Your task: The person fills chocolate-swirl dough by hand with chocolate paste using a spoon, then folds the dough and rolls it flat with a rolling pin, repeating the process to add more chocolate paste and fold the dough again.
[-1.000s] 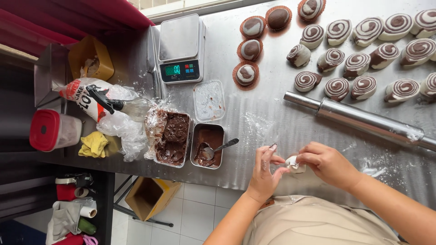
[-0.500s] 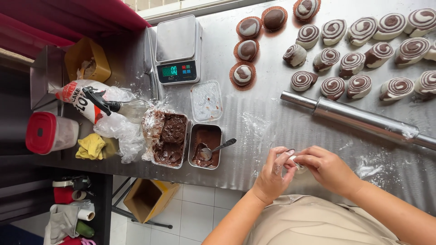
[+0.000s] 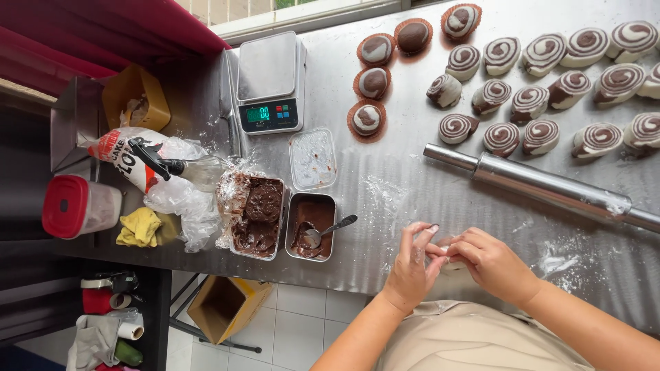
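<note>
- Hands are working close together at the near edge of the table [image 3: 412,82]: the left hand [image 3: 411,269] and right hand [image 3: 489,264] are both pinching a small pale piece of dough [image 3: 450,262], fingertips touching around it, so most of it is staying hidden.
- Dough is sitting between the fingers just above the table, near a dusting of flour [image 3: 558,262].
- Risk, as I judge it: pinching too hard could be tearing the thin dough, and any filling inside could be squeezing out; I cannot tell whether it is filled.
- Being so near the table's edge, the piece could be dropping to the floor if the grip slips.
- Just left of the hands, a metal tin of chocolate paste [image 3: 311,225] is holding a spoon [image 3: 328,230] whose handle is pointing toward the left hand and could be getting knocked.
- Beyond the hands, a steel rolling pin [image 3: 543,187] is lying across the way to the swirled dough pieces [image 3: 543,86].
- Farther off, a scale [image 3: 269,84] and paper-cupped pieces [image 3: 375,82] are standing.
</note>
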